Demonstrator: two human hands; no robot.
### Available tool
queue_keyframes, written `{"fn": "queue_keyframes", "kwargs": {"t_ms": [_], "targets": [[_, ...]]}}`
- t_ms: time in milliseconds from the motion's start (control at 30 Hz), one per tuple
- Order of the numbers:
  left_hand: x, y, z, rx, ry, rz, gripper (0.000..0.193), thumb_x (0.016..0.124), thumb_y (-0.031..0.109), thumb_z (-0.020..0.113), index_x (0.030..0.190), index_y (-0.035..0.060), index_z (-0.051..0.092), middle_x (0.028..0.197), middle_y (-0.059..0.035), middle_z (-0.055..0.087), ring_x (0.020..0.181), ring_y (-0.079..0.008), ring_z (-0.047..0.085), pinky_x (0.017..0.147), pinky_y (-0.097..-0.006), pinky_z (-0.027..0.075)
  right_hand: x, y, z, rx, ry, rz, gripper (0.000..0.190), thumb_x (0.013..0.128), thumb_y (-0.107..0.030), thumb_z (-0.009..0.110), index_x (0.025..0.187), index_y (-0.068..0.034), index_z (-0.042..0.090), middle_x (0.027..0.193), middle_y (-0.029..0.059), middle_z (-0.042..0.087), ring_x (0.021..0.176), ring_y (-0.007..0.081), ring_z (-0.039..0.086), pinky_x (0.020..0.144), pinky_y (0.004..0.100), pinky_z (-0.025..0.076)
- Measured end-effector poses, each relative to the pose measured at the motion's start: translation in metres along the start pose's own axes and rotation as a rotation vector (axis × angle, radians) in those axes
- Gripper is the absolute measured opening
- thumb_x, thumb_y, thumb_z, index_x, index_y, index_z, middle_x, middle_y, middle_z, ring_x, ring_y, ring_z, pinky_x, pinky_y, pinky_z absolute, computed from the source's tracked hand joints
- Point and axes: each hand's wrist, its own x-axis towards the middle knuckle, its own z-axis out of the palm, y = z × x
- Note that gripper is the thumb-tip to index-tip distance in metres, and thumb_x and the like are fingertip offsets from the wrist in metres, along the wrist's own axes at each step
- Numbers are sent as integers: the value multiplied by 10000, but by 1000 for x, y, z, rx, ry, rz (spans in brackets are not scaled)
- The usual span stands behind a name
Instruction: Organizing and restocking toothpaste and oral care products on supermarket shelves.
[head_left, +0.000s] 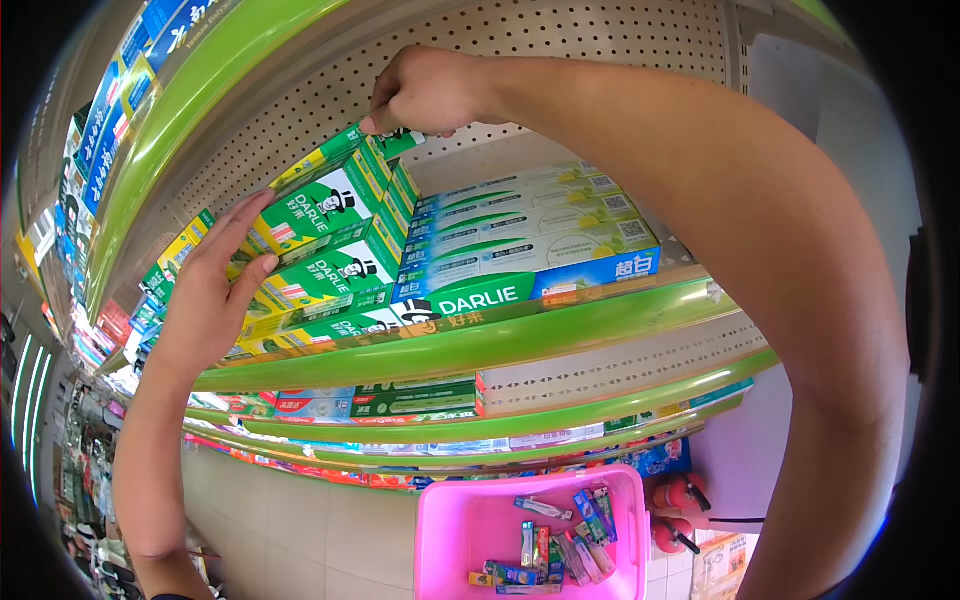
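My right hand (431, 94) reaches over the shelf to the back and pinches the far end of a green-and-yellow Darlie toothpaste box (319, 159) at the top of a stack. My left hand (217, 285) rests against the near left side of the stacked Darlie boxes (330, 210), its fingers spread along them and the thumb apart. Right of the stack, on the same shelf, lies a row of blue-and-white Darlie boxes (525, 240), side by side. The undersides of my left fingers are hidden.
A green shelf edge (465, 341) runs below the boxes, with lower shelves of toothpaste (420, 397) beneath. A pink plastic bin (442, 540) holding several small boxes stands on the floor. Fire extinguishers (675, 495) are beside it. A perforated back panel (585, 37) closes the shelf.
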Motion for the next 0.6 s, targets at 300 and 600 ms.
{"fn": "queue_keyframes", "kwargs": {"t_ms": [300, 600], "targets": [[-1, -2, 3, -7, 25, 23, 507, 936, 62, 561, 1428, 25, 444, 1440, -195, 488, 1376, -331, 426, 1143, -398, 306, 1, 2, 8, 367, -155, 47, 391, 992, -308, 515, 1274, -57, 614, 1108, 55, 611, 754, 148, 535, 617, 315, 502], [0, 1, 2, -13, 14, 35, 496, 945, 75, 547, 1426, 21, 442, 1428, -212, 489, 1365, -352, 431, 1132, -401, 316, 22, -7, 16, 232, -200, 96, 399, 984, -283, 412, 1253, -82, 627, 1104, 23, 610, 772, 143, 532, 607, 314, 483]]}}
